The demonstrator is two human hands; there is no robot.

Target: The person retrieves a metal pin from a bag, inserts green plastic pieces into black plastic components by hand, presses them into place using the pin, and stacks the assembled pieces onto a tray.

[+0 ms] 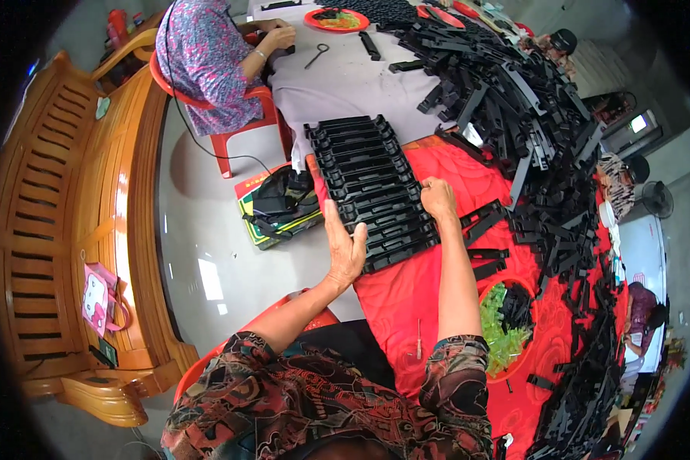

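Note:
A row of long black plastic parts lies side by side at the table's edge in front of me, partly on red cloth and partly on pale cloth. Along its near left side rests my left hand, fingers stretched and thumb apart, against the ends of the parts. My right hand is closed at the row's right side, knuckles up. Whatever its curled fingers hold, if anything, is hidden. Just right of that hand, a few loose black parts lie on the red cloth.
A large heap of black parts covers the table's right side. Nearer are a red-rimmed tray with green and black pieces, and a thin screwdriver. Scissors lie by a seated person. A wooden bench stands left.

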